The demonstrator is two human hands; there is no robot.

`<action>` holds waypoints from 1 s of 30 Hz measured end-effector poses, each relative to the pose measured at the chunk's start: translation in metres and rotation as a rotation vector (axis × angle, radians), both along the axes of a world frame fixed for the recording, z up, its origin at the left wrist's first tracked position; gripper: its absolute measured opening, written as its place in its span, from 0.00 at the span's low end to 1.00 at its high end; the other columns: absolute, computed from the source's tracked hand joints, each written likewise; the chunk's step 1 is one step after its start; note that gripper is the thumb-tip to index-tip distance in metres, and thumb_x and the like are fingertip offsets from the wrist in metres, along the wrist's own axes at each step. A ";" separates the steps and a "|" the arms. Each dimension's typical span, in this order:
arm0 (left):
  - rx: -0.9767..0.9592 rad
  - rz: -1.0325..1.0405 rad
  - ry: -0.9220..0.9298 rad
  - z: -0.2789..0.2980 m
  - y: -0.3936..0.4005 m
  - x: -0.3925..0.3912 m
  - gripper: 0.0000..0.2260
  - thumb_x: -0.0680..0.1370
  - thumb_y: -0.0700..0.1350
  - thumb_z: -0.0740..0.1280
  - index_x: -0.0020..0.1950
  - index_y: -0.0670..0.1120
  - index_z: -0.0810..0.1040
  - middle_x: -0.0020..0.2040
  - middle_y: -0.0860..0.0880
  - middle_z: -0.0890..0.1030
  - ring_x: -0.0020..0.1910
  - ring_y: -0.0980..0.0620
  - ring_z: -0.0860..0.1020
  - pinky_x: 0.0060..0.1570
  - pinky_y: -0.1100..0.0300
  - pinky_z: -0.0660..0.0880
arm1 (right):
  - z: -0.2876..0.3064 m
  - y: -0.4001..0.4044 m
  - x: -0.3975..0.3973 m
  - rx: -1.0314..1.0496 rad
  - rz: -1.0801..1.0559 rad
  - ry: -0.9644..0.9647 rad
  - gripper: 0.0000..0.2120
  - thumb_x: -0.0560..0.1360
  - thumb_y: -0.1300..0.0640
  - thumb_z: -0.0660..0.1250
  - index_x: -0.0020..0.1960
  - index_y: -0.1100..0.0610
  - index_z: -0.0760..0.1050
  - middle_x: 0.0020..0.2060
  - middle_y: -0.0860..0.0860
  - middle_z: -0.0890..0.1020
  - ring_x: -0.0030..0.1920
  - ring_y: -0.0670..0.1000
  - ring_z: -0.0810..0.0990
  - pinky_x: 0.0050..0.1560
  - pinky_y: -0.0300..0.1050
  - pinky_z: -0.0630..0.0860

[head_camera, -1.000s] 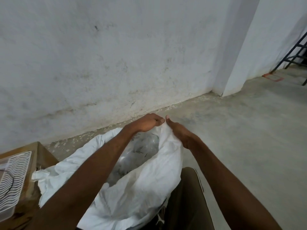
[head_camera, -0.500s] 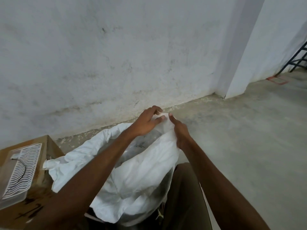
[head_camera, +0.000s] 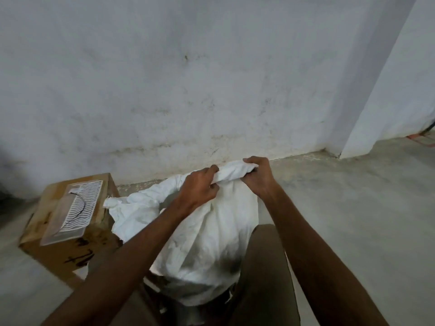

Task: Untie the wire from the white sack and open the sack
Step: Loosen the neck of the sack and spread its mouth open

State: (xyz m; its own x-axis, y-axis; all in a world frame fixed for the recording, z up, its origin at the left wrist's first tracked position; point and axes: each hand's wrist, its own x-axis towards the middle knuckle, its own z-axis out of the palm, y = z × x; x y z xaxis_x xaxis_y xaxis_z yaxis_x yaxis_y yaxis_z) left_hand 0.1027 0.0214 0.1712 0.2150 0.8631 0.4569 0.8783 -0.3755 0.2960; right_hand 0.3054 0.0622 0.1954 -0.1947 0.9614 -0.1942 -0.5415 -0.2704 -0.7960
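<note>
Both hands clamp the rolled rim of the white sack, beside the cardboard box.

The cardboard box [head_camera: 68, 222] sits at the far left against the wall, a ridged white tray [head_camera: 75, 208] lying on its top with a thin dark wire [head_camera: 78, 209] curving across it. Just right of the box stands the white sack [head_camera: 207, 243], its loose flap spilling toward the box. Further right of the box, the left hand [head_camera: 200, 187] curls tight around a bunched roll of sack cloth; the right hand [head_camera: 257, 175], furthest from the box, grips the same roll's other end. That roll runs roughly left to right between the fists, slightly rising toward the right one. No tie shows on the sack, so spreading the mouth looks like the step in hand; I judge the hands must draw apart along that axis.
</note>
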 end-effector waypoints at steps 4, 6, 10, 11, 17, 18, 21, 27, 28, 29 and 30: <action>0.049 0.011 0.088 0.010 -0.004 -0.011 0.15 0.70 0.39 0.69 0.56 0.41 0.79 0.43 0.41 0.85 0.39 0.36 0.82 0.37 0.49 0.79 | -0.005 -0.033 -0.011 0.146 -0.102 -0.825 0.49 0.61 0.61 0.80 0.75 0.58 0.57 0.70 0.54 0.62 0.66 0.55 0.69 0.56 0.50 0.78; 0.073 -0.008 0.097 0.007 -0.005 -0.012 0.14 0.69 0.38 0.68 0.55 0.41 0.79 0.42 0.40 0.85 0.37 0.35 0.82 0.36 0.48 0.79 | -0.012 -0.044 -0.011 0.591 -0.264 -1.247 0.56 0.59 0.60 0.80 0.78 0.50 0.50 0.71 0.51 0.57 0.67 0.52 0.63 0.63 0.50 0.68; 0.111 -0.061 0.070 0.004 -0.011 -0.017 0.15 0.68 0.35 0.70 0.53 0.42 0.74 0.39 0.41 0.83 0.32 0.36 0.79 0.30 0.51 0.76 | -0.017 -0.033 -0.008 1.260 -0.195 -1.637 0.21 0.63 0.60 0.75 0.55 0.53 0.76 0.48 0.50 0.79 0.49 0.57 0.80 0.46 0.50 0.76; 0.127 -0.093 0.055 0.002 -0.012 -0.017 0.17 0.68 0.35 0.71 0.52 0.45 0.71 0.39 0.42 0.82 0.32 0.38 0.78 0.29 0.53 0.74 | -0.015 -0.029 -0.009 1.275 -0.216 -1.656 0.16 0.63 0.62 0.74 0.49 0.55 0.75 0.42 0.50 0.77 0.42 0.58 0.79 0.38 0.48 0.74; 0.013 -0.131 0.071 -0.033 -0.023 -0.035 0.27 0.67 0.47 0.73 0.63 0.51 0.67 0.58 0.49 0.74 0.43 0.49 0.77 0.33 0.55 0.75 | -0.029 -0.008 -0.007 1.762 -0.325 -1.801 0.12 0.61 0.69 0.64 0.42 0.58 0.70 0.34 0.55 0.76 0.32 0.57 0.75 0.27 0.47 0.65; 0.035 -0.114 0.122 -0.042 -0.024 -0.040 0.26 0.67 0.44 0.73 0.61 0.51 0.67 0.56 0.47 0.75 0.39 0.47 0.79 0.29 0.54 0.75 | -0.032 -0.008 -0.004 1.780 -0.342 -1.786 0.13 0.60 0.70 0.65 0.42 0.58 0.70 0.34 0.55 0.76 0.32 0.57 0.75 0.27 0.47 0.65; 0.133 -0.117 0.182 -0.053 -0.021 -0.046 0.24 0.64 0.33 0.74 0.53 0.49 0.68 0.46 0.44 0.79 0.33 0.41 0.79 0.24 0.55 0.72 | -0.037 -0.011 -0.005 1.713 -0.345 -1.751 0.16 0.57 0.69 0.70 0.41 0.58 0.72 0.37 0.53 0.76 0.34 0.56 0.75 0.29 0.46 0.65; 0.605 -0.289 0.543 -0.049 0.000 -0.059 0.15 0.70 0.30 0.67 0.50 0.47 0.73 0.42 0.49 0.79 0.34 0.46 0.75 0.24 0.56 0.68 | -0.018 -0.018 -0.022 1.089 0.273 -1.726 0.43 0.59 0.38 0.76 0.69 0.48 0.67 0.66 0.51 0.71 0.66 0.52 0.68 0.68 0.57 0.61; 0.647 -0.309 0.557 -0.048 0.001 -0.059 0.15 0.71 0.29 0.68 0.49 0.47 0.74 0.41 0.49 0.78 0.33 0.47 0.73 0.24 0.57 0.67 | -0.017 -0.017 -0.027 1.029 0.375 -1.780 0.43 0.61 0.39 0.77 0.71 0.50 0.67 0.65 0.52 0.74 0.65 0.53 0.71 0.69 0.57 0.64; 0.688 -0.327 0.567 -0.047 0.003 -0.058 0.14 0.72 0.29 0.69 0.48 0.47 0.75 0.41 0.50 0.77 0.33 0.48 0.71 0.24 0.57 0.66 | -0.017 -0.016 -0.031 1.004 0.430 -1.819 0.39 0.63 0.44 0.78 0.70 0.53 0.70 0.61 0.52 0.79 0.63 0.55 0.76 0.66 0.56 0.70; 0.714 -0.351 0.576 -0.046 0.003 -0.056 0.14 0.72 0.29 0.70 0.46 0.48 0.76 0.42 0.51 0.77 0.33 0.48 0.70 0.25 0.58 0.66 | -0.020 -0.015 -0.036 1.006 0.427 -1.831 0.34 0.64 0.51 0.78 0.68 0.55 0.74 0.57 0.53 0.82 0.59 0.56 0.80 0.60 0.54 0.75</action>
